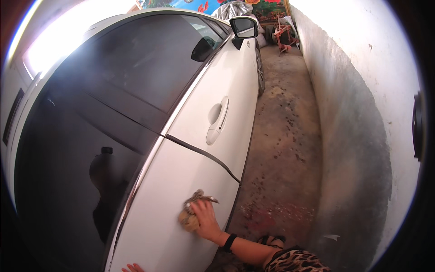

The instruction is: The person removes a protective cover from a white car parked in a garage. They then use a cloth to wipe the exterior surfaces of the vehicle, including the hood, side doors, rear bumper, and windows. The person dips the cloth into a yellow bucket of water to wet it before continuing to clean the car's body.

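Note:
My right hand (206, 221) holds a crumpled, patterned cloth (189, 219) flat against the white rear door (170, 190) of a car. A black band circles that wrist, and a leopard-print sleeve covers the upper arm. At the bottom edge of the view, only the fingertips of my left hand (133, 268) show, spread on or close to the same door panel; the rest of it is out of frame. Ahead of the cloth, a dark gap divides the rear door from the front door (190, 125) with its white handle (218, 122).
Dark side windows (129, 68) reflect a figure. The wing mirror (244, 28) juts out farther forward. A narrow strip of stained concrete floor (282, 136) runs between car and wall (353, 136). A reddish metal frame (282, 35) stands at the far end.

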A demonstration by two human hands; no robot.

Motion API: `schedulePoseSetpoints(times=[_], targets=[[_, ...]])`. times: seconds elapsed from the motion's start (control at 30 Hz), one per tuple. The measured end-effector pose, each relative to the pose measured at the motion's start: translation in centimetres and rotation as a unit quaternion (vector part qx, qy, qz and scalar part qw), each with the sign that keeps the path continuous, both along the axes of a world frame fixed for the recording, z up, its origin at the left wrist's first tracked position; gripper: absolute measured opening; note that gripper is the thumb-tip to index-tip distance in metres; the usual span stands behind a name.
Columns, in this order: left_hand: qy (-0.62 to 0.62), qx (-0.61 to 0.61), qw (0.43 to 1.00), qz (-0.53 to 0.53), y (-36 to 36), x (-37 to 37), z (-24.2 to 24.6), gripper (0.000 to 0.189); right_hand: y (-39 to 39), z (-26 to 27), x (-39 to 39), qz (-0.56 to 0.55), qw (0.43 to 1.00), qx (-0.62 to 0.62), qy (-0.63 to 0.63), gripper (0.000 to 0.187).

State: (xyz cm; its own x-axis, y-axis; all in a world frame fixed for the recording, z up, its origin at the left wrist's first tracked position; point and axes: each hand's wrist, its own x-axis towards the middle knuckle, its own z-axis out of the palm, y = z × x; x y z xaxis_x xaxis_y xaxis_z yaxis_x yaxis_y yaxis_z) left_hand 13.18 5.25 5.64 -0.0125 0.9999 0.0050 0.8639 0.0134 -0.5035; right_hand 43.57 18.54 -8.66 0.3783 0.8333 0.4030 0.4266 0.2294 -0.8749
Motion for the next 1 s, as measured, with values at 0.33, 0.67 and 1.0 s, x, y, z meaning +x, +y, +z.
schedulePoseSetpoints(times=[0.33,0.67,1.0], targets=[[-0.033,0.004,0.999,0.018,0.1,0.7,0.1,0.123,8.5,-9.4,1.7,-0.140,0.938,-0.128,0.291,0.089],[-0.063,0.058,0.996,-0.001,-1.5,0.2,0.1,0.116,14.9,13.8,6.1,-0.066,0.991,0.038,-0.107,0.073],[-0.186,0.111,0.974,-0.065,-0.9,0.9,-0.3,0.101,6.9,11.3,1.9,0.005,0.968,0.076,-0.238,0.083]])
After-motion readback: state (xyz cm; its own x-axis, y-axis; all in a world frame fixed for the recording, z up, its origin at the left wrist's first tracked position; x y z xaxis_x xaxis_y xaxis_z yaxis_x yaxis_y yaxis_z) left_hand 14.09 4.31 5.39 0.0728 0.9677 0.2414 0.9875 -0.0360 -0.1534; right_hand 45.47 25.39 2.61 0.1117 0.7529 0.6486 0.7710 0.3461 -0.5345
